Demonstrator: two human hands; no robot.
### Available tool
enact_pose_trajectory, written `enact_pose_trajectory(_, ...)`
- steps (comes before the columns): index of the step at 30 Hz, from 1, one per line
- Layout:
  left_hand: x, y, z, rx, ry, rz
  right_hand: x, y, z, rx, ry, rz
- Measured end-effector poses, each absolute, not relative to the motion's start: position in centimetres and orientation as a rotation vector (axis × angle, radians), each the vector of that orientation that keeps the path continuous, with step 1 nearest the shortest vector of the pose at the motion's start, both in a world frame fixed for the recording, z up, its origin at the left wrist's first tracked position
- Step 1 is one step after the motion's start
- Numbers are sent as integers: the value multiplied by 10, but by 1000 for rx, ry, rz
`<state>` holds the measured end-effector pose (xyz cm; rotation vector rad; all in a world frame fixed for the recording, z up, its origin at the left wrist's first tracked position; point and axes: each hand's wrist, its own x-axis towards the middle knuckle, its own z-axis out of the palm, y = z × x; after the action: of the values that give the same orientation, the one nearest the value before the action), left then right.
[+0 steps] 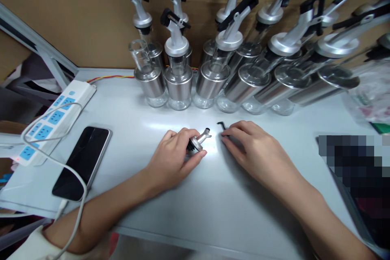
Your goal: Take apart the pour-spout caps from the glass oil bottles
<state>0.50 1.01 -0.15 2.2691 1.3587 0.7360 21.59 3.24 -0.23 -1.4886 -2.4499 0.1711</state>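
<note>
My left hand (175,155) is closed around a silver pourer spout (201,139) with a black stopper end, its nozzle pointing right and slightly up. My right hand (250,146) lies just to the right of it, fingers curled and pinched on a small black lever piece (221,125) that sticks out past the fingertips. Both hands rest on the white table (195,203), a few centimetres apart.
Several glass-and-steel oil bottles (178,77), most with spout caps, stand in a row along the back; one (140,55) lacks a cap. A phone (83,161) and a blue-socketed power strip (51,120) with a white cable lie left. A blurred dark patch (356,162) is right.
</note>
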Motion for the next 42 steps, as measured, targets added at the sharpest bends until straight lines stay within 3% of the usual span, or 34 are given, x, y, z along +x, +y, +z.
enact_pose_trajectory(18, 5, 10, 0, 2267, 1349, 737, 218, 35, -1, -1537, -2404, 168)
enact_pose_trajectory(27, 3, 9, 2, 2273, 1164, 728, 208, 29, 20, -1135, -2257, 540)
enact_pose_trajectory(36, 0, 12, 0, 2299, 868, 739, 206, 23, 25, -1047, -2323, 636)
enact_pose_trajectory(42, 2, 12, -1, 2379, 833, 677, 205, 22, 25, -1008, -2380, 516)
